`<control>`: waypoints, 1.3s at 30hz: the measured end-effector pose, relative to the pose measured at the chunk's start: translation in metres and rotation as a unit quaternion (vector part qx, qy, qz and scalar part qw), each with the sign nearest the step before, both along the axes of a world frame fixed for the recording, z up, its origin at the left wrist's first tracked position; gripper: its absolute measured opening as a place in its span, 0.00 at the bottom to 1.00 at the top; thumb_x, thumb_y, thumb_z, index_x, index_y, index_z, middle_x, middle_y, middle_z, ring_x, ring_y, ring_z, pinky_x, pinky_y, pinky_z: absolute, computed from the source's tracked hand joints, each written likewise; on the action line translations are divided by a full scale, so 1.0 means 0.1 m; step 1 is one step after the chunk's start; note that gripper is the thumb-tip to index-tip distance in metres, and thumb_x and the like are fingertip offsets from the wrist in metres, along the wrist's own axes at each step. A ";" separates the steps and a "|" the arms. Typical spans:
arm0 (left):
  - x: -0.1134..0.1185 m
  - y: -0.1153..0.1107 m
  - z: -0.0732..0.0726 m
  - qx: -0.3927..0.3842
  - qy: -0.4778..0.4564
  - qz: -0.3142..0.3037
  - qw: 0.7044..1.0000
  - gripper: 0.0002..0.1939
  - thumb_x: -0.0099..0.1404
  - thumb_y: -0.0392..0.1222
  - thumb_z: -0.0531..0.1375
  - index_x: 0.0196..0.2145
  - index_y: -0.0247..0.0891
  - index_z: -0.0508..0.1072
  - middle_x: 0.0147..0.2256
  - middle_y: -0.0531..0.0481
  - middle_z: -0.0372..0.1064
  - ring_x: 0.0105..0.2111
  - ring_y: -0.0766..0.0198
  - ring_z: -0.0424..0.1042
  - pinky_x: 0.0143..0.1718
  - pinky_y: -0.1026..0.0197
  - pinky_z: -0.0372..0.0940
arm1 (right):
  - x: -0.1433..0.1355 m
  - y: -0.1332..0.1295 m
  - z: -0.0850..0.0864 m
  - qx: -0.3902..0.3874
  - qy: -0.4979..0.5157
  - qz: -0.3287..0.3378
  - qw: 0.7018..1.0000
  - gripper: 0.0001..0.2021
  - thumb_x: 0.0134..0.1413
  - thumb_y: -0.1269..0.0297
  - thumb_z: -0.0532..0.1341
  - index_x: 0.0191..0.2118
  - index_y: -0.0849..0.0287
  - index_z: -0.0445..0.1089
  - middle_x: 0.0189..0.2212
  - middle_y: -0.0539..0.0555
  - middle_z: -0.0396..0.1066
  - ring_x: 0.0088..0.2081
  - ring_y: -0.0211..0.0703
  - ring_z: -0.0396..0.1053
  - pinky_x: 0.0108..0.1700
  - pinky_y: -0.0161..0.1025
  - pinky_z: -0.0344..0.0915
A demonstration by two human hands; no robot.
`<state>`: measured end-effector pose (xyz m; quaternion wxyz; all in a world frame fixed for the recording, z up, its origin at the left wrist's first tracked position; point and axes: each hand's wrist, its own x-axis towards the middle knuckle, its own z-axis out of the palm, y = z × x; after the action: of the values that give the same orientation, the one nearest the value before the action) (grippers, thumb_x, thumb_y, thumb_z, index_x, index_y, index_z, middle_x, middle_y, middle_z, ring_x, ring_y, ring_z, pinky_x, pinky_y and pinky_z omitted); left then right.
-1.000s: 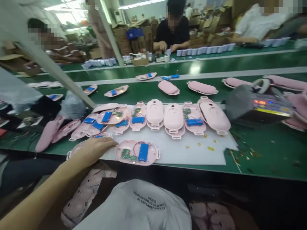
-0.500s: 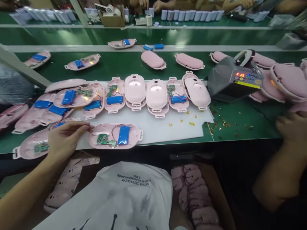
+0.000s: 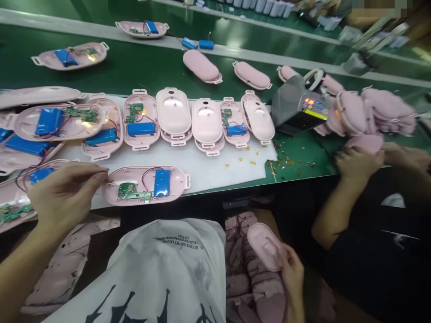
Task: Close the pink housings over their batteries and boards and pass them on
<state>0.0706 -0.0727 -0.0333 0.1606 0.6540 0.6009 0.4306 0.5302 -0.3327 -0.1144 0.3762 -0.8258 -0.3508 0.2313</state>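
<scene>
My left hand [image 3: 65,193] pinches the left end of an open pink plastic shell [image 3: 178,175] lying at the table's front edge. Inside that shell are a green circuit board [image 3: 129,190] and a blue battery pack [image 3: 162,182] joined by thin wires. Low on the right, my right hand [image 3: 292,269] grips a pink oval cover [image 3: 259,237] by its lower right edge. The cover is tilted above a box of pink parts [image 3: 269,291]. Behind my left hand, another open shell [image 3: 11,190] with a battery is partly hidden.
A row of pink shells [image 3: 173,112], some covered, stands on a white foam sheet [image 3: 202,175]. A dark box-shaped device [image 3: 289,107] with a lit display is to the right, near yellow scraps [image 3: 286,161]. A co-worker's hands [image 3: 358,159] hold a pink piece at far right.
My right hand has come into view holding the pink oval cover. The camera view has shifted and tilted. My left hand stays at the shell's left end.
</scene>
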 end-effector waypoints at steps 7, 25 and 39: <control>-0.01 0.08 -0.02 0.059 -0.065 -0.114 0.990 0.07 0.63 0.44 0.63 0.29 0.42 0.76 0.28 0.52 0.75 0.28 0.61 0.74 0.31 0.60 0.68 | -0.98 2.54 1.46 -0.024 -0.055 0.592 0.803 0.10 0.61 0.62 0.60 0.41 0.53 0.80 0.37 0.52 0.78 0.38 0.42 0.74 0.43 0.36 0.68; -0.11 0.05 -0.16 -0.028 -0.262 -0.068 0.962 0.07 0.67 0.41 0.62 0.34 0.37 0.78 0.33 0.47 0.75 0.33 0.62 0.74 0.35 0.62 0.70 | -2.01 3.03 0.93 0.088 -0.142 0.510 0.844 0.13 0.67 0.56 0.53 0.39 0.58 0.70 0.31 0.52 0.74 0.32 0.44 0.72 0.34 0.37 0.65; 0.12 0.01 -0.16 0.147 -0.220 -0.054 0.963 0.05 0.68 0.41 0.64 0.35 0.40 0.79 0.45 0.43 0.72 0.44 0.58 0.75 0.45 0.56 0.73 | -2.59 2.99 1.43 0.285 -0.284 0.562 0.723 0.12 0.69 0.64 0.53 0.41 0.56 0.74 0.33 0.51 0.77 0.29 0.38 0.74 0.31 0.33 0.66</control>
<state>0.0825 -0.0713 -0.0496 0.2142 0.5915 0.4447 0.6376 0.2711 -0.0335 0.0289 0.2776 -0.3584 -0.8902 0.0443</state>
